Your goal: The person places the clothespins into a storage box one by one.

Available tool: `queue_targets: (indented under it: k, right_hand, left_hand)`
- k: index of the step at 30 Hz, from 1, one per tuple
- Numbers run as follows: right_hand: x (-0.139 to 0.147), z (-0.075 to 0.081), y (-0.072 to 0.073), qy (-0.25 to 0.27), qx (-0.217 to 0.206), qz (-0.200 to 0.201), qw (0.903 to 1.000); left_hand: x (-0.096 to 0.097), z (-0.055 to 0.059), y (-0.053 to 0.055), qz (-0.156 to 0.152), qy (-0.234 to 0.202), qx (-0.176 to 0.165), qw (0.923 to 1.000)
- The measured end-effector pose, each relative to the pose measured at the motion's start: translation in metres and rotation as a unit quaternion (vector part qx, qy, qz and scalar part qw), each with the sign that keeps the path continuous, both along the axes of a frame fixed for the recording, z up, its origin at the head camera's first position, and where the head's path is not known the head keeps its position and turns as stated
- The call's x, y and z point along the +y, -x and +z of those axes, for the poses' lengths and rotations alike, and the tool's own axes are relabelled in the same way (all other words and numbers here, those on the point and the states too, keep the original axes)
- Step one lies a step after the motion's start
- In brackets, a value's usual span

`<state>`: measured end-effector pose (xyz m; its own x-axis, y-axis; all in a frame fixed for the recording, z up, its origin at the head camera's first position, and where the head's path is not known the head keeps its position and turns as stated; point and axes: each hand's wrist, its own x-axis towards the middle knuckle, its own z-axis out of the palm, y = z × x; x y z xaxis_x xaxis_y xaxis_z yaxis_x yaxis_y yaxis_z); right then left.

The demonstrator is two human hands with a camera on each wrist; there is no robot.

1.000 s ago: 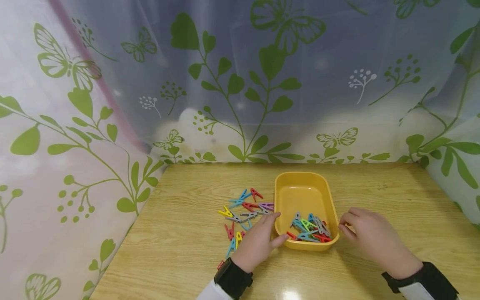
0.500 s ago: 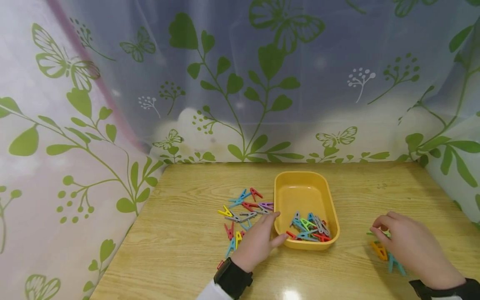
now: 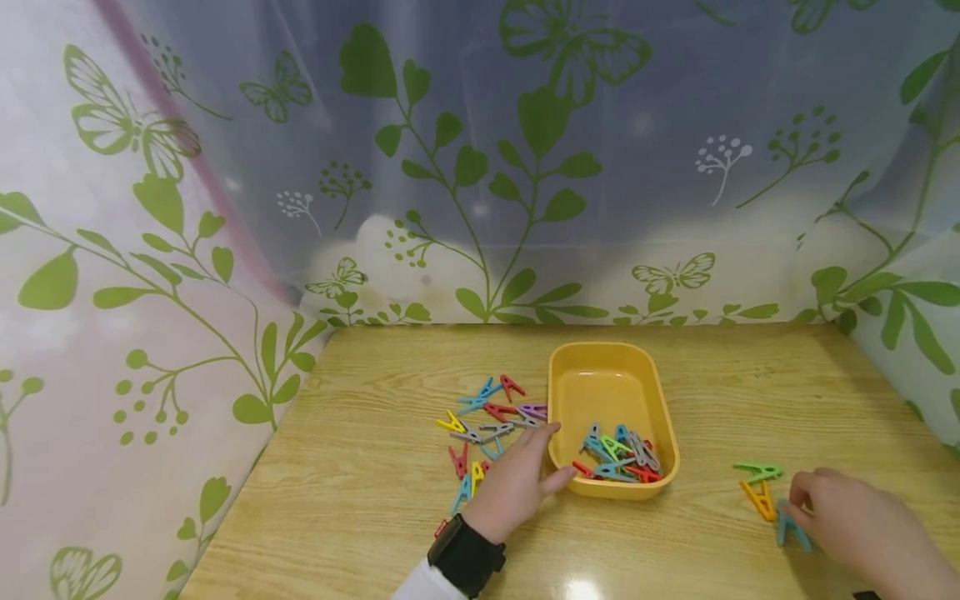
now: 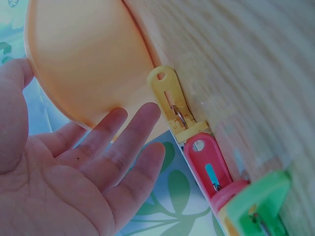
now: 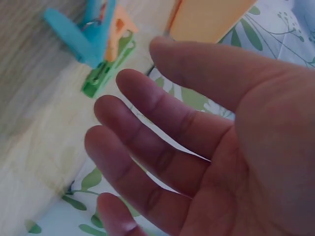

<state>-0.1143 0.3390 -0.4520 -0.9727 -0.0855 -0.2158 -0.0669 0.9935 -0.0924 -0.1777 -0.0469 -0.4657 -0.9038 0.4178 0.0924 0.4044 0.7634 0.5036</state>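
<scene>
My left hand [image 3: 516,487] rests on the left side of a yellow plastic basin [image 3: 626,492], thumb at the rim and relaxed fingers along the outer wall. Clothespins [image 3: 615,450] in several colours lie heaped in the basin's near end. At the right, my right hand [image 3: 862,518] is beside a blue clothespin [image 3: 793,535], its fingertips overlapping the pin in the head view. The right wrist view shows those fingers loosely bent and holding nothing, with the blue pin apart from them. An orange clothespin [image 3: 759,502] and a green clothespin [image 3: 759,472] lie just left of this hand.
More clothespins, including a yellow clothespin [image 3: 452,423] and a red clothespin [image 3: 459,462], are scattered left of the basin, some partly hidden by my left hand. A patterned curtain [image 3: 450,250] hangs behind the wooden table [image 3: 360,533].
My right hand has moved right and toward me, from the basin's right rim past the green and orange clothespins to the blue one. The left hand has stayed put.
</scene>
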Motion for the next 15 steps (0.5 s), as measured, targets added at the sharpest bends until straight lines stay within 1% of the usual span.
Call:
queue_targets:
  k: [4, 12, 15]
  right_hand:
    - [0.005, -0.005, -0.005, 0.005, -0.042, -0.019, 0.9989]
    - [0.009, -0.013, -0.007, 0.020, -0.062, -0.027, 0.9975]
    - [0.009, -0.016, -0.007, 0.022, -0.072, -0.038, 0.9964]
  left_hand:
    - [0.000, 0.000, 0.000, -0.003, 0.002, 0.001, 1.0000]
    - [0.001, 0.000, 0.000, -0.003, 0.004, 0.005, 1.0000]
    - [0.000, 0.000, 0.000, -0.004, 0.001, 0.003, 1.0000]
